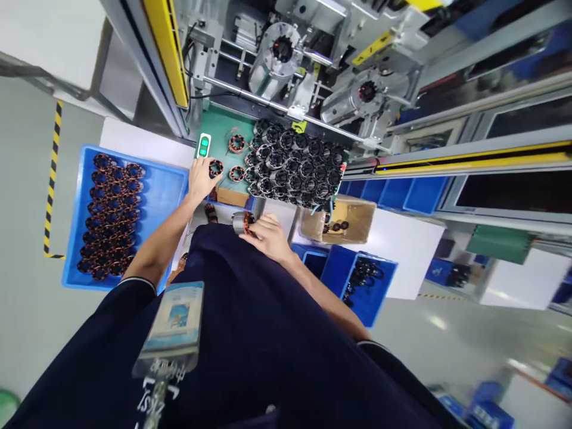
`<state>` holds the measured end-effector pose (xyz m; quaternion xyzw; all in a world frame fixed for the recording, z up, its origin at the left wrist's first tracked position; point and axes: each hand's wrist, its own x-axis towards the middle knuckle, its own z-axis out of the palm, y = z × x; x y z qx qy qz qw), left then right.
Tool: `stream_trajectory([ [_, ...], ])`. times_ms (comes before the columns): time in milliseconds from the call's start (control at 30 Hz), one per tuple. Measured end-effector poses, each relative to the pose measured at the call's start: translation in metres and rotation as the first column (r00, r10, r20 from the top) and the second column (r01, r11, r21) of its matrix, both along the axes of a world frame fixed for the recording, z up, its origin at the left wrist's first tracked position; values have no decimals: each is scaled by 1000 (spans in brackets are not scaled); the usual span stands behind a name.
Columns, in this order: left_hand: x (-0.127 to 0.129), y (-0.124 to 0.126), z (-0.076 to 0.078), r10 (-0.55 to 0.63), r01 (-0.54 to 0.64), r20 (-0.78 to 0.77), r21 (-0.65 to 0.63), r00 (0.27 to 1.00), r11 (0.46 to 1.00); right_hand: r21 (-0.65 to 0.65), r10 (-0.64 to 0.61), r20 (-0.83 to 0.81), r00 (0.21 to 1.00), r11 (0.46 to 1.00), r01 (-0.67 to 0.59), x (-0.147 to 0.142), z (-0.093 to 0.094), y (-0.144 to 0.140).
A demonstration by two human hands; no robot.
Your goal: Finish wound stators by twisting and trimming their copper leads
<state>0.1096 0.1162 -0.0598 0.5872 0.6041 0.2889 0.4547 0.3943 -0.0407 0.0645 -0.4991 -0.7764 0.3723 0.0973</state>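
My left hand (202,177) is closed round a copper-wound motor stator (216,168) at the left end of the green work surface (217,122), just below a switch box with green buttons (204,145). In front of my body, my right hand (269,237) grips another stator (242,223), its silver side facing left and copper windings showing by my fingers. Two more wound stators, one (236,143) with loose wire round it and one (236,173) below, lie on the green surface. Beside them stand several rows of dark, unwound stator cores (292,165).
A blue tray (161,196) with rows of wound stators stands at the left. Behind the work surface is a machine with two metal cylinders (268,74). At the right are a cardboard box (364,217) and a blue bin (384,286) with dark parts.
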Motion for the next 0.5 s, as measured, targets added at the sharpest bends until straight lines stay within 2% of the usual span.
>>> stream_trajectory([
  [133, 17, 8, 11, 20, -22, -49, -48, 999, 999, 29, -114, -36, 993, 993, 115, 28, 0, -29],
  [233, 23, -13, 35, 48, -50, -78, -23, 996, 998, 57, -121, -81, 989, 990, 126, 54, 16, -34],
  [300, 28, -40, 64, -11, 10, -25, -50, 1000, 999, 62, -81, -122, 989, 994, 89, 73, 37, -32],
  [333, 34, -55, 83, -89, 95, 57, -119, 994, 988, 82, -35, -136, 990, 996, 47, 82, 51, -29],
  [367, 41, -70, 104, -190, 235, 206, -219, 960, 947, 115, 23, -142, 990, 993, -6, 90, 66, -25],
  [400, 50, -85, 127, -295, 412, 375, -283, 879, 866, 186, 114, -123, 986, 979, -90, 98, 83, -20],
  [433, 60, -99, 151, -389, 562, 494, -269, 778, 782, 271, 203, -82, 976, 947, -174, 104, 99, -15],
  [467, 73, -111, 174, -466, 643, 538, -200, 702, 739, 344, 266, -34, 963, 908, -238, 109, 116, -11],
  [500, 86, -121, 195, -522, 667, 532, -114, 667, 736, 407, 315, -2, 949, 867, -287, 113, 131, -7],
])
